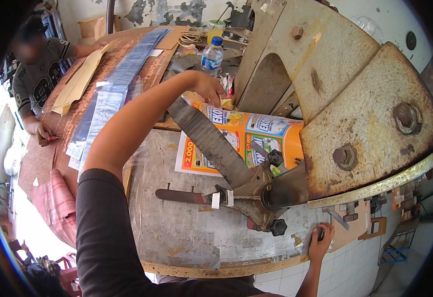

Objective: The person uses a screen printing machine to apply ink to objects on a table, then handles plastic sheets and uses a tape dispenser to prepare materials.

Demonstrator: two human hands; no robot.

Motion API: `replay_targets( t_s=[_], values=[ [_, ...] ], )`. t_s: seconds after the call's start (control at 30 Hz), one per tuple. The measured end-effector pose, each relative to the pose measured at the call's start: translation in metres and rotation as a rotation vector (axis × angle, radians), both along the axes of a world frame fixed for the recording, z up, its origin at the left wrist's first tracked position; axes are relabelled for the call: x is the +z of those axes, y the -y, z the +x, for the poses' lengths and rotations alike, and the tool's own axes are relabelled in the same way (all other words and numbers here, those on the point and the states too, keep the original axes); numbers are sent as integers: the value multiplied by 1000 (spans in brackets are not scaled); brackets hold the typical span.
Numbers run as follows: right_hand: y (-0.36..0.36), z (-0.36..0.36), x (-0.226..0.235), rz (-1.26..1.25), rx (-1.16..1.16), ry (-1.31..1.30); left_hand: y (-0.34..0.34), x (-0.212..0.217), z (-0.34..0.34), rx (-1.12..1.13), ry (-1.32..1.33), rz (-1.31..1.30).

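Observation:
My left hand (209, 89) reaches over the far edge of the orange printed sheets (290, 139), its fingers bent downward; whatever they grip is hidden. The sheets curve up where they pass behind a heavy metal machine (325, 59) with rusty bolts. A flat worn metal bar (209, 141) and a clamp with black knobs (266, 193) lie across them. At the near right edge of the metal-topped table (177, 237), my right hand (321, 240) closes round a small dark object (320, 233), mostly covered by the fingers.
A capped water bottle (212, 57) and a cup of yellow drink (216, 30) stand beyond my left hand. Clear plastic sheets (110, 101) and tan paper (82, 79) lie on the brown table at left, where another person (38, 74) works. Red cloth (55, 208) hangs nearby.

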State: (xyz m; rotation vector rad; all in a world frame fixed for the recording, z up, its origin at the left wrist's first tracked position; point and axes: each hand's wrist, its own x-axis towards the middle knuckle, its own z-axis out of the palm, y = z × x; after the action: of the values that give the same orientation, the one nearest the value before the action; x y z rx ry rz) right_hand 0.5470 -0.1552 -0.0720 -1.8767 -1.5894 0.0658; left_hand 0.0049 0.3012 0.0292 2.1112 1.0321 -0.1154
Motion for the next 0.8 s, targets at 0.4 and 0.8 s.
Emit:
replay_targets(
  t_s=[0.4,0.8],
  values=[
    [-2,0,-1,-5,-6,-2,22,21,4,135,88,420],
    [0,1,-4,5,12,-4,13,19,-47,-51,49,485]
  ],
)
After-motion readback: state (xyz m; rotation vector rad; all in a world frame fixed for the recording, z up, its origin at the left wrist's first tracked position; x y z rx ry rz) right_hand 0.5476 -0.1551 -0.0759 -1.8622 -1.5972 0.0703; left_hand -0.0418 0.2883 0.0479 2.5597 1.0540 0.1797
